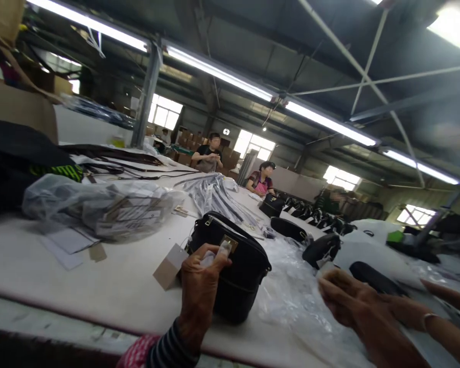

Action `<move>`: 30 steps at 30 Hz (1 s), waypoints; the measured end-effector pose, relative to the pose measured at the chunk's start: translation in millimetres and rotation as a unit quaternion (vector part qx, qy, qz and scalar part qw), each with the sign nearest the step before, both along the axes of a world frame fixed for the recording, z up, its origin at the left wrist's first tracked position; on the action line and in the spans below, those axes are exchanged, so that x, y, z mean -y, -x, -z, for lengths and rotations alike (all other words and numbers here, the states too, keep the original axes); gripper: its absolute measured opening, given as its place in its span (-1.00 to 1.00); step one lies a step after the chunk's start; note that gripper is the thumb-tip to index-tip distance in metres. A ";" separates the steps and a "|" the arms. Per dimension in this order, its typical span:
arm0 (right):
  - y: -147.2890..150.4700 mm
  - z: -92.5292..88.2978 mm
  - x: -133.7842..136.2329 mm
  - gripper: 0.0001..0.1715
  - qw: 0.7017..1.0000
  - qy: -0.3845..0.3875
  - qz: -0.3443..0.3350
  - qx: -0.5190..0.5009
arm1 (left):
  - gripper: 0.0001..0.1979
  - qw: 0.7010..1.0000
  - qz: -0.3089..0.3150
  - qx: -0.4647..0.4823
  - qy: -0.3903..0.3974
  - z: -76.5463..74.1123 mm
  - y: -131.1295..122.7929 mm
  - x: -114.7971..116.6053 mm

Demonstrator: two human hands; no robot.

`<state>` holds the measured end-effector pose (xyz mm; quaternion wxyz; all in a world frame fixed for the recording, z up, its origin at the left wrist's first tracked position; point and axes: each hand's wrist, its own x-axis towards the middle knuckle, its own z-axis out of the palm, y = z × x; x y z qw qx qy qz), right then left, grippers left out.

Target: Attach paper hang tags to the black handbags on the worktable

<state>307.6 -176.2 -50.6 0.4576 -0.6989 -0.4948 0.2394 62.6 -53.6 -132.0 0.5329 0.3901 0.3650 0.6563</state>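
A small black handbag [233, 266] with a zip and a gold-coloured metal plate [229, 244] stands upright on the table. My left hand [201, 268] is in front of it, thumb and fingers closed on a small whitish piece [224, 249] close to the plate. I cannot make out whether this piece is paper or film. A hang tag [170, 267] dangles by a string at the bag's left side. My right hand [347, 296] is off to the right above clear plastic, curled and smeared by motion; its grip is unclear.
Another person's forearms [431, 322], one with a bracelet, reach in at right. Clear plastic bags [295, 286] lie beside the handbag. Left are bagged tags [130, 209], loose cards [69, 240] and straps [115, 158]. More black bags [322, 249] line the right; two people [210, 153] work behind.
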 end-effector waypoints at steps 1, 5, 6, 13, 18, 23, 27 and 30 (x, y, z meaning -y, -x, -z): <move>28.9 -9.6 -15.1 -0.60 0.998 0.008 -0.049 -0.029 | -0.68 1.000 0.009 0.011 0.009 1.0 -0.2 -0.4; 124.4 -39.7 -67.1 -0.66 0.980 0.043 -0.190 -0.050 | -0.71 0.997 0.049 0.050 0.029 -1.1 2.4 -1.2; 139.3 -43.6 -77.4 -0.65 0.977 0.059 -0.199 -0.047 | -0.72 0.998 0.053 0.041 0.021 -2.8 4.1 -1.0; 173.2 -50.3 -113.0 -0.68 0.978 0.158 -0.131 0.034 | -0.76 0.997 0.049 -0.043 -0.046 -9.4 14.2 1.1; 183.9 -52.4 -113.0 -0.76 0.977 0.186 -0.082 0.070 | -0.79 0.995 0.051 -0.058 -0.065 -5.8 12.9 1.1; 189.7 -51.8 -115.4 -0.83 0.974 0.203 -0.020 0.095 | -0.81 0.992 0.035 -0.083 -0.085 -1.8 11.4 -0.4; 189.1 -50.2 -119.9 -0.80 0.970 0.219 -0.012 0.104 | -0.83 0.989 0.017 -0.108 -0.097 0.6 8.2 -2.1; 186.8 -47.8 -122.6 -0.76 0.968 0.228 -0.010 0.103 | -0.82 0.990 0.016 -0.106 -0.094 0.7 7.2 -2.6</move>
